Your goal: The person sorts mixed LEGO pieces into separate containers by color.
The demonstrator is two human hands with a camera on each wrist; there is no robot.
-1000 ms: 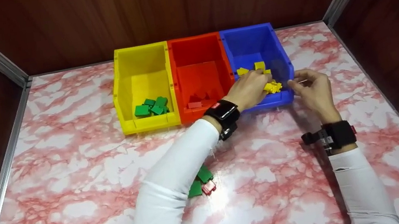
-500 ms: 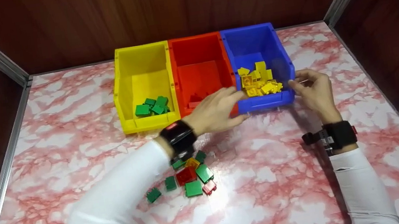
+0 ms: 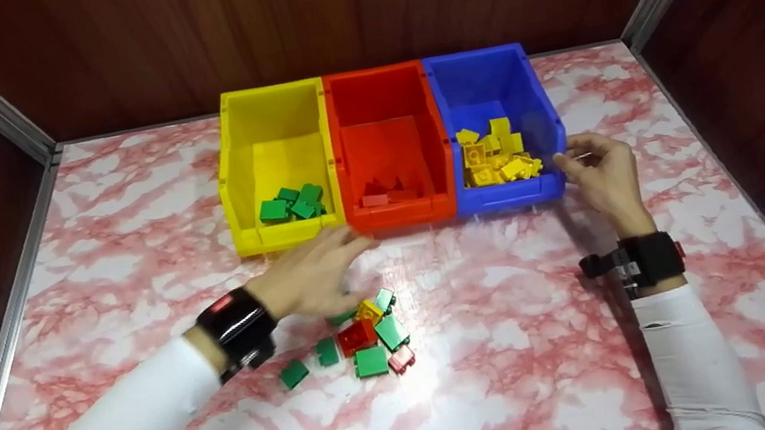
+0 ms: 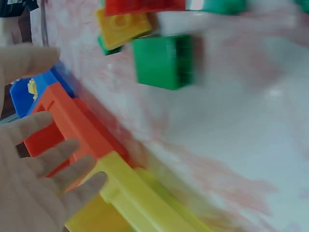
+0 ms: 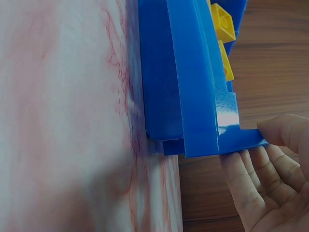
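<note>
My left hand (image 3: pixel 312 275), empty with fingers spread, hovers just left of a small pile of toy bricks. Within that pile lie a yellow brick (image 3: pixel 368 313), a red brick (image 3: pixel 357 338), a pinkish-red brick (image 3: pixel 402 358) and several green bricks (image 3: pixel 371 362). In the left wrist view a green brick (image 4: pixel 157 63) sits near the thumb side, apart from the hand. The right hand (image 3: pixel 605 182) pinches the right side edge of the blue bin (image 3: pixel 512 194), thumb on one face and fingers on the other in the right wrist view. Yellow bricks (image 3: pixel 513 166) fill the blue bin's front.
Left of the blue bin, a red bin (image 3: pixel 401 214) and a yellow bin (image 3: pixel 257 241) stand side by side against it. Red bricks (image 3: pixel 374 200) lie in the red one, green bricks (image 3: pixel 273 211) in the yellow one. Wooden panels (image 3: pixel 351 7) wall the marbled table (image 3: pixel 528 375).
My left hand has come out of the blue bin and swept left and toward me to beside the pile. The right hand stays at the blue bin's edge.
</note>
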